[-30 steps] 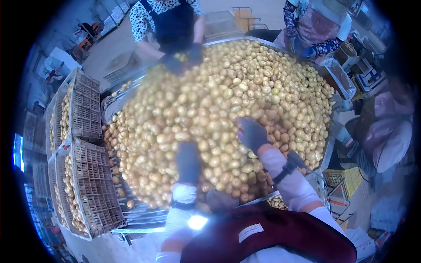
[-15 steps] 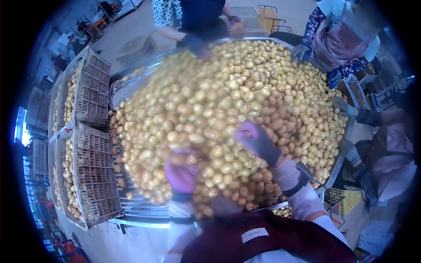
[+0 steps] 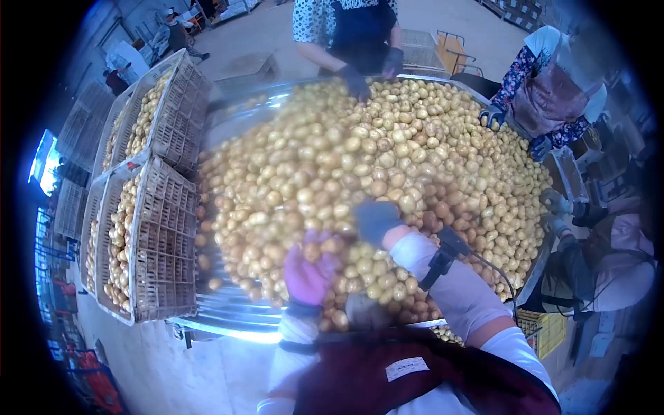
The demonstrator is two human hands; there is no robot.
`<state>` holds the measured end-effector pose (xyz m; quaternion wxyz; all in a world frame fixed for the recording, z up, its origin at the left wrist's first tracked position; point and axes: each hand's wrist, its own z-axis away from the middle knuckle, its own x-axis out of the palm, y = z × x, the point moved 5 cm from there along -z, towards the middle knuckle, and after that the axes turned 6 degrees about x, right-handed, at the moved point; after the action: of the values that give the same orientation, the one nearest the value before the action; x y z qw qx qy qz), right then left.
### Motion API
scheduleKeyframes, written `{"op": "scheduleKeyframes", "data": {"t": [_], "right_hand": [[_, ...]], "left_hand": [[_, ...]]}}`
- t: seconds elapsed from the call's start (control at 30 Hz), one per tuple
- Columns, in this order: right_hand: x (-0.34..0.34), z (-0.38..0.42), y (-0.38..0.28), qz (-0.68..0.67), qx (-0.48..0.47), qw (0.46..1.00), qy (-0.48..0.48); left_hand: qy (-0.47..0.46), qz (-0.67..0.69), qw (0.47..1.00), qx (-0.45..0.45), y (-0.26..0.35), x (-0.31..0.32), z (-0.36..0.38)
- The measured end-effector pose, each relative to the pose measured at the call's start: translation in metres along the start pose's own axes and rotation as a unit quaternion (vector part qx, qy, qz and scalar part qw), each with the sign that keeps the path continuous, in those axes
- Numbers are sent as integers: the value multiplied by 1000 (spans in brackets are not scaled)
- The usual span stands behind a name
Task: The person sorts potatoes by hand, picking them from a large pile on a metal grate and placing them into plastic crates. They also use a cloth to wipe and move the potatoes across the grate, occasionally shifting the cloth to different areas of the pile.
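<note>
A broad heap of round yellow-brown produce, looking like small potatoes [image 3: 304, 197], covers the metal table. My left hand [image 3: 309, 275], in a pink-palmed glove, is turned palm up low in the heap. Its fingers curl around a browner potato [image 3: 330, 246]. To the right and a little farther out, my right hand [image 3: 377, 221] shows its dark grey glove back, palm down over the heap. Its fingers are hidden beneath it, so I cannot tell what it holds. Darker brown potatoes lie close to my body and right of my right forearm.
Plastic crates [image 3: 164, 235] filled with potatoes stand along the left side. Slatted metal [image 3: 235, 315] shows at the table's near left. One person [image 3: 356, 34] works across the table; others [image 3: 546, 97] work at the right. A yellow crate [image 3: 552, 333] sits low at right.
My right hand has turned from showing its pink palm to palm down and shifted left. My left hand has moved slightly right. The view has swung left, and the opposite person's hands have shifted.
</note>
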<state>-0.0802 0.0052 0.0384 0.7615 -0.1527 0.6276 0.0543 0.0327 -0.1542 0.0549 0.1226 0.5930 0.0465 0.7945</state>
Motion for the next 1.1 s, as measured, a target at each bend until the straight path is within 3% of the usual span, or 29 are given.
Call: {"op": "scheduleKeyframes", "data": {"t": [0.1, 0.13, 0.2, 0.27, 0.37, 0.4, 0.43, 0.47, 0.5, 0.53, 0.57, 0.67, 0.77, 0.83, 0.93, 0.97, 1.03, 1.07, 1.1], "right_hand": [[-26, 13, 15, -101, -11, 995, -18], [-22, 21, 25, -281, 3, 960, 3], [-3, 43, 44, -602, 25, 796, 48], [-28, 90, 32, -738, 19, 669, 90], [-15, 142, 27, -926, 66, 370, -18], [-5, 150, 25, -963, 38, 265, -19], [6, 160, 26, -980, 19, 199, 4], [17, 169, 27, -991, -4, 132, 25], [31, 180, 30, -992, -13, 107, 70], [25, 192, 29, -997, -38, 27, 67], [20, 205, 28, -995, -64, -54, 63], [24, 240, 47, -973, -155, 115, 124], [19, 283, 61, -968, -174, 77, 166], [44, 310, 74, -966, -149, -36, 210], [58, 368, 97, -946, -205, 21, 251], [112, 390, 116, -935, -77, -3, 347], [115, 461, 118, -914, -104, 49, 390], [114, 496, 117, -881, -48, 83, 463], [125, 532, 113, -852, 6, 41, 522]], "left_hand": [[-20, 21, 1000, -12, 7, -11, 9], [-4, -20, 1000, 18, 9, -12, 13], [24, -96, 992, 77, 4, -8, 16], [-30, -68, 995, 67, -17, 2, 18], [-151, -76, 985, 35, -68, 22, 20], [-198, -87, 976, 20, -85, 28, 22], [-266, -269, 920, 103, -95, 35, 23], [-328, -434, 819, 183, -109, 42, 24], [-383, -573, 677, 258, -127, 47, 28], [-425, -677, 503, 328, -146, 52, 36], [-460, -704, 439, 316, -161, 53, 44], [-523, -752, 283, 285, -200, 61, 69], [-549, -758, 212, 279, -226, 85, 100], [-564, -734, 229, 302, -237, 96, 113], [-577, -657, 346, 340, -239, 99, 115], [-582, -661, 341, 329, -240, 93, 107], [-563, -693, 332, 305, -236, 85, 91], [-536, -722, 324, 293, -229, 83, 82], [-524, -728, 338, 286, -221, 77, 71]]}}
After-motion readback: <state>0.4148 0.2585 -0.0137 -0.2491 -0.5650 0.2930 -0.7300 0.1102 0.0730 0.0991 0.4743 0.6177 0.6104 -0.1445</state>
